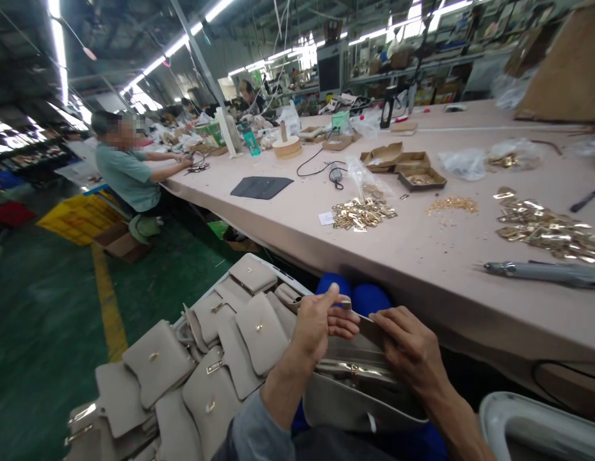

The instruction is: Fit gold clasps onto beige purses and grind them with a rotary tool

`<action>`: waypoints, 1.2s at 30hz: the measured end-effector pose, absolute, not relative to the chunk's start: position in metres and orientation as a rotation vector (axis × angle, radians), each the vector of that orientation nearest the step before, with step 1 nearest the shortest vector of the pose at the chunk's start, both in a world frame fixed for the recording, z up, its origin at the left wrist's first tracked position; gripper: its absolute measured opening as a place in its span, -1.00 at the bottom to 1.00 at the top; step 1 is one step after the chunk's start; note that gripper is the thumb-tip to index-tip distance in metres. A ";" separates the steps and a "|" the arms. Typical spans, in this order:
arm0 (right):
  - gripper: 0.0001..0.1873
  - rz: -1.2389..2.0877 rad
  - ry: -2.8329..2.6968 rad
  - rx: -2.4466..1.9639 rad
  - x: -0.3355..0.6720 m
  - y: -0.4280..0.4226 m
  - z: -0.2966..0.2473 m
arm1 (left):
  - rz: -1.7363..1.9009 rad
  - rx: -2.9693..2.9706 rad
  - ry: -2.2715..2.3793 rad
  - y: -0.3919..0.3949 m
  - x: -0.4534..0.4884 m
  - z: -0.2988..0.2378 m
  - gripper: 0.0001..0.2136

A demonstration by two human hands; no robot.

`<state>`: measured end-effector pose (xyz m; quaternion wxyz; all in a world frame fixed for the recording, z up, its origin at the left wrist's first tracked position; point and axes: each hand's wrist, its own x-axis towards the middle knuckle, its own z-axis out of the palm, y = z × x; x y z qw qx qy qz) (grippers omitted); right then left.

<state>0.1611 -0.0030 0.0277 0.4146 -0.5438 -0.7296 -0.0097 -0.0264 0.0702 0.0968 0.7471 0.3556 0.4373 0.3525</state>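
A beige handbag (355, 390) with a gold zipper lies on my lap below the table edge. My left hand (321, 323) is closed, pinching the bag's upper flap between thumb and fingers. My right hand (407, 349) grips the same flap from the right, fingers curled over its edge. A pile of several matching beige bags (201, 371) with gold clasps lies to my left on the floor side.
The long pink worktable (422, 256) carries heaps of gold metal fittings (362, 214) and more fittings (547, 230), small cardboard boxes (403, 166), a grey power tool (542, 272) and a black mat (261, 187). A seated person (129, 166) works at the far left. White bin rim (532, 419) at lower right.
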 end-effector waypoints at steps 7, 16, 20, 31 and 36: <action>-0.59 -0.025 -1.843 -1.385 0.167 0.006 0.028 | 0.850 0.669 0.872 0.085 -0.011 0.080 -0.52; -0.62 0.029 -1.826 -1.387 0.172 0.022 0.018 | 0.890 0.743 0.900 0.096 -0.008 0.067 -0.46; -0.65 0.048 -1.825 -1.411 0.173 0.027 0.017 | 1.020 0.976 0.998 0.093 0.000 0.056 -0.59; -0.63 0.040 -1.843 -1.403 0.175 0.026 0.016 | 1.162 1.311 1.347 0.144 -0.013 0.078 -0.78; -0.65 0.037 -1.820 -1.394 0.176 0.021 0.014 | 1.245 1.522 1.438 0.169 -0.022 0.104 -0.59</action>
